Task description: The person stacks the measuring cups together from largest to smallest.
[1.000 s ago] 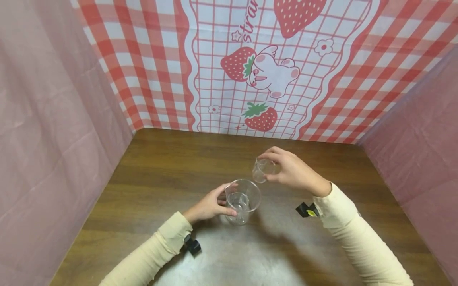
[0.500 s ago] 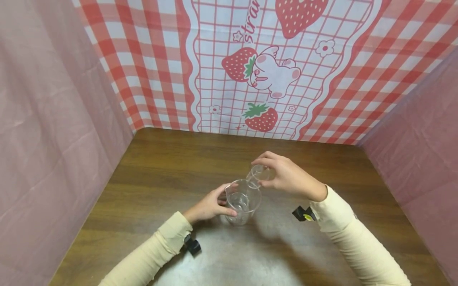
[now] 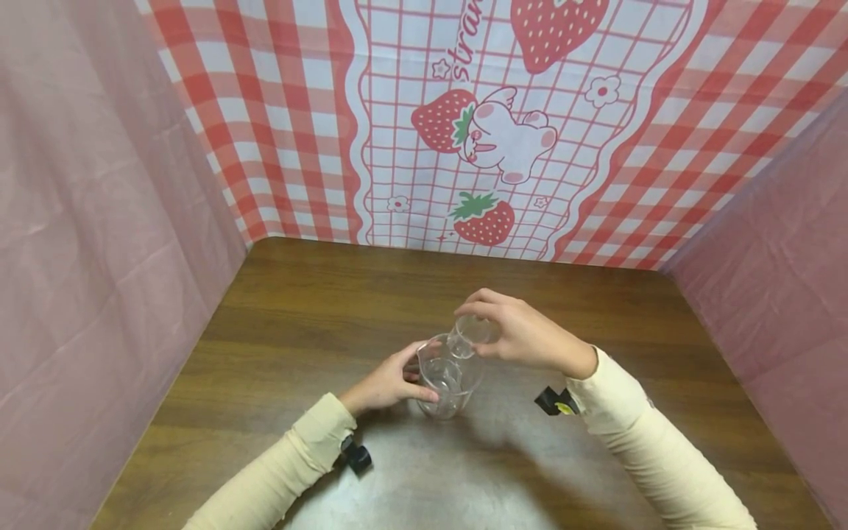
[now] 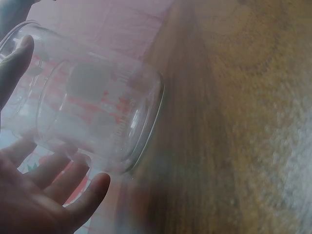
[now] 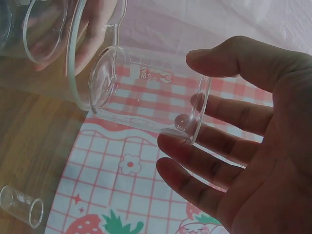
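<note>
A large clear glass beaker (image 3: 430, 403) stands upright on the table. My left hand (image 3: 384, 381) grips it from the left, the thumb on the near side; in the left wrist view that hand (image 4: 48, 195) lies around its wall. A smaller glass beaker (image 4: 87, 117) sits inside it. My right hand (image 3: 523, 331) holds a small beaker (image 3: 472, 333) by its rim end, over the large beaker's far right rim. In the right wrist view this small beaker (image 5: 146, 92), printed with graduations, points its base towards the large beaker's mouth, and the fingertips touch its rim.
A tiny clear glass vessel (image 5: 22, 207) stands on the wooden table (image 3: 318, 294) in the right wrist view; I cannot make it out in the head view. A checked strawberry cloth (image 3: 291, 132) hangs behind the table. Pink curtains (image 3: 99, 258) flank it.
My right hand has moved left and towards me with the small beaker, from beside the large beaker to over its rim. The left hand and large beaker have stayed put.
</note>
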The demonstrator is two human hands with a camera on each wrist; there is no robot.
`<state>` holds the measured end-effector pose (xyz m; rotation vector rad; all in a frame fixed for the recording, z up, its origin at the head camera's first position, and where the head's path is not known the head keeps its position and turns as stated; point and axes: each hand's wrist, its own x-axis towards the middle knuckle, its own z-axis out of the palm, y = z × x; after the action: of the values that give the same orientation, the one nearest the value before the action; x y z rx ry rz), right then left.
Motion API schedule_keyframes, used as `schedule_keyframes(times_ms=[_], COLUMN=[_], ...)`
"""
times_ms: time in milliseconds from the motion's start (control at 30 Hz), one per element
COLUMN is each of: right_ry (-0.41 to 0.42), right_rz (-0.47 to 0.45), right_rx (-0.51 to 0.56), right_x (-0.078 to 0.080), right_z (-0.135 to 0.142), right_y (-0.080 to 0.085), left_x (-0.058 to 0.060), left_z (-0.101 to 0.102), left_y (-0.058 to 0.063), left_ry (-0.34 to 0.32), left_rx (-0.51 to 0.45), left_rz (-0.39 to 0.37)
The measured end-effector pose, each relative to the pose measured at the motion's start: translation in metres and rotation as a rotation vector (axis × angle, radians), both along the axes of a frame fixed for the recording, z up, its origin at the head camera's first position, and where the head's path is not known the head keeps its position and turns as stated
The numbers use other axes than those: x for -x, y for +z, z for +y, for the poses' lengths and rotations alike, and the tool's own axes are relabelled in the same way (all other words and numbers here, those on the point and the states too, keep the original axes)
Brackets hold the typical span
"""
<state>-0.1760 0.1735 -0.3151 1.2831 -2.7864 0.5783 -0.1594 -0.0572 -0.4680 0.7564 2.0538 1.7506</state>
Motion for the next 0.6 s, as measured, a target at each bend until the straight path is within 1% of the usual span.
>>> schedule_keyframes(times_ms=[333, 600], right_ry=[0.058, 0.116], right_rz=[0.023, 0.029], right_rx=[-0.019, -0.031], right_x=[-0.001, -0.003], right_z=[-0.007, -0.014], right_y=[-0.003, -0.01], left_x=[0.001, 0.001], left_z=[0.0, 0.0], left_y=[-0.002, -0.002], left_ry=[0.005, 0.017], left_rx=[0.0, 0.005], left_rz=[0.001, -0.013])
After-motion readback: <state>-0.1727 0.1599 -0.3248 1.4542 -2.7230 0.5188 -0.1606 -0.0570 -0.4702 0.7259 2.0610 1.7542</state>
